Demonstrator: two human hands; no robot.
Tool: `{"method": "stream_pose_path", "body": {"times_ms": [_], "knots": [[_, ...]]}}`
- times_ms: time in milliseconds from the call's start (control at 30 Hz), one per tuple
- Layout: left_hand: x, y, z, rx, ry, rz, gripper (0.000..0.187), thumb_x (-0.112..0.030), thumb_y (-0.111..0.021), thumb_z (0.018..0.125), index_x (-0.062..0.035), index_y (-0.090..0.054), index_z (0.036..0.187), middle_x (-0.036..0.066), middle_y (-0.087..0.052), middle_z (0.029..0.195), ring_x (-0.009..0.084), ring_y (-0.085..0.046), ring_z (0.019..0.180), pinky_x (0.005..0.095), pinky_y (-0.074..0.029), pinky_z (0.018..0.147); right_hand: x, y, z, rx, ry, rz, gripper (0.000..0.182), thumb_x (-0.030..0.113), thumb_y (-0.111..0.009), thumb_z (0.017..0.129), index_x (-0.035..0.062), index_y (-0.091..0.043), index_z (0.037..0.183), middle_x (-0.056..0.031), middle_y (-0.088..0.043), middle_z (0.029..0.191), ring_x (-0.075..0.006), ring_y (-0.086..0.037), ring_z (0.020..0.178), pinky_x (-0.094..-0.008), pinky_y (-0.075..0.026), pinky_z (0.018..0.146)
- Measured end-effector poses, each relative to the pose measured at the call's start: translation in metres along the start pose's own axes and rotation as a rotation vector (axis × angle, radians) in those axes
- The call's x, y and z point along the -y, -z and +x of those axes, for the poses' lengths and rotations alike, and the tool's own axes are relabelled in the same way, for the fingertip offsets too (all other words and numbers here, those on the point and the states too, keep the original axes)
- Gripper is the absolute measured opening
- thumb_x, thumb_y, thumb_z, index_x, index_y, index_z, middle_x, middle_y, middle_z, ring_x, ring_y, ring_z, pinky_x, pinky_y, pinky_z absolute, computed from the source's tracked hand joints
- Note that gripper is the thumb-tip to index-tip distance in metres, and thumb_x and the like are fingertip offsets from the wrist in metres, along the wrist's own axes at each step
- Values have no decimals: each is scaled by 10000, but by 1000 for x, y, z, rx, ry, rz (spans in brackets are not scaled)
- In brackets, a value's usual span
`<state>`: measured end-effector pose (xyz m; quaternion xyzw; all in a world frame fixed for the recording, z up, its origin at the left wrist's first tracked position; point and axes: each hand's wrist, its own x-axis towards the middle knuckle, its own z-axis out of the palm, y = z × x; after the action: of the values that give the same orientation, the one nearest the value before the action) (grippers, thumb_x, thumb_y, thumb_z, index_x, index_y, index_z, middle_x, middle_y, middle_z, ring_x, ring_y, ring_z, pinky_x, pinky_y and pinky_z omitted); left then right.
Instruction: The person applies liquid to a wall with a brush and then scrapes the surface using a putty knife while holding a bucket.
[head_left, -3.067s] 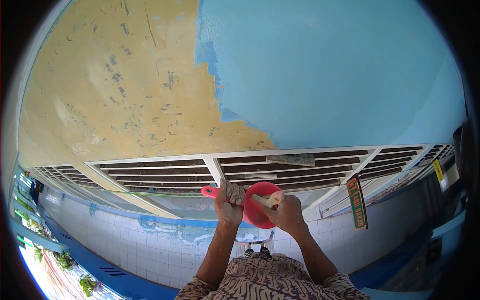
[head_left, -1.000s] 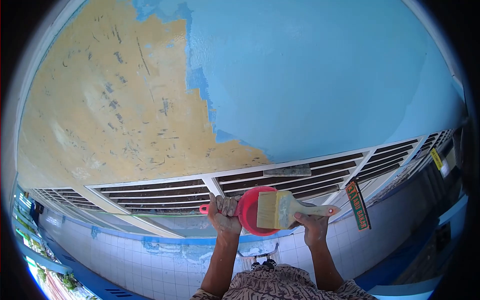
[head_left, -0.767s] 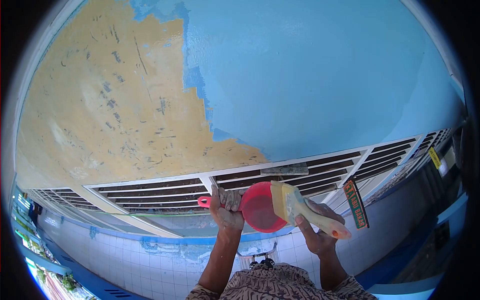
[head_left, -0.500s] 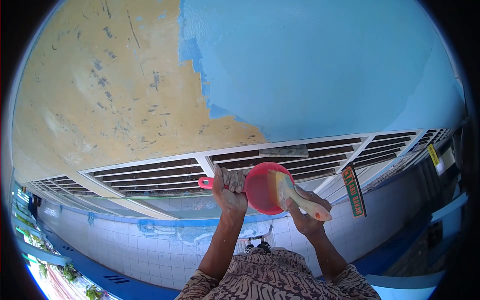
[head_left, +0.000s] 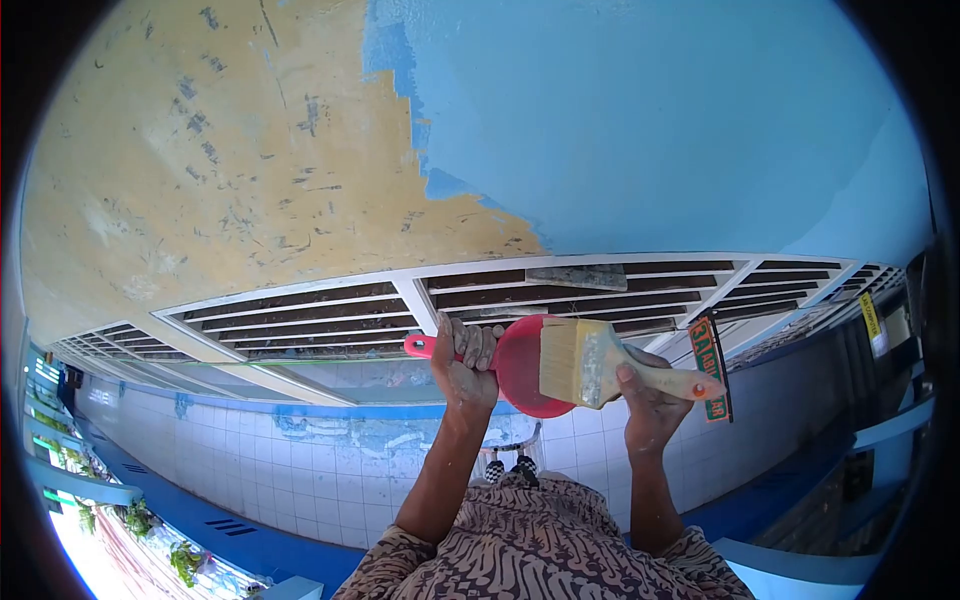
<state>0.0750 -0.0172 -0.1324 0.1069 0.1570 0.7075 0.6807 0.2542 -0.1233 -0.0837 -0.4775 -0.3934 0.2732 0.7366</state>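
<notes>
My left hand (head_left: 466, 366) is wrapped round the handle of a pinkish-red plastic dipper (head_left: 518, 372), its bowl facing up toward me. What lies inside the bowl is hard to make out. In my right hand (head_left: 654, 405) is a wide paintbrush (head_left: 640, 374) with a pale, paint-marked wooden handle. Its yellowish bristles lie over the dipper's right side and hide part of the bowl. Beyond both hands stands a wall, with light blue paint (head_left: 640, 130) on the right and a scuffed yellow-tan surface (head_left: 220, 150) on the left. A ragged edge divides the two colours.
White-framed louvred vents (head_left: 310, 322) run below the painted wall, with a flat slab (head_left: 577, 277) lying against the slats. A hanging sign (head_left: 710, 366) is close beyond my right hand. Far below lies a white tiled floor (head_left: 330, 480), with a blue ledge (head_left: 240, 520) along it.
The paintbrush has shifted right and up with my right hand, and its bristles now show flat across the dipper's edge. The view has tilted slightly. My left hand keeps its hold.
</notes>
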Motion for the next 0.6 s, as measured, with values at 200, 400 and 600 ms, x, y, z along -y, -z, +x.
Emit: {"method": "stream_pose_path", "body": {"times_ms": [200, 400, 600], "knots": [[-4, 4, 1, 36, 34, -59, 474, -351, -508, 1047, -170, -355, 637, -39, -263, 502, 121, -240, 459, 329, -447, 719, -30, 26, 30, 42, -259, -29, 238, 107, -771, 823, -97, -689, 916, -114, -681, 759, -153, -632, 555, -273, -515, 455], [-5, 11, 2, -44, 52, -29, 479, -340, -498, 1048, -178, -356, 620, -47, -229, 479, 120, -261, 441, 345, -490, 780, -27, 47, 45, -72, -193, -57, 257, 115, -784, 806, -86, -682, 929, -113, -682, 766, -153, -633, 551, -265, -505, 444], [-6, 15, 5, -46, 46, -61, 470, -333, -515, 1042, -171, -353, 631, -38, -258, 499, 128, -249, 453, 333, -456, 707, -26, 55, 52, -126, -180, -41, 285, 123, -784, 794, -87, -674, 952, -114, -684, 800, -156, -644, 586, -270, -514, 467]]}}
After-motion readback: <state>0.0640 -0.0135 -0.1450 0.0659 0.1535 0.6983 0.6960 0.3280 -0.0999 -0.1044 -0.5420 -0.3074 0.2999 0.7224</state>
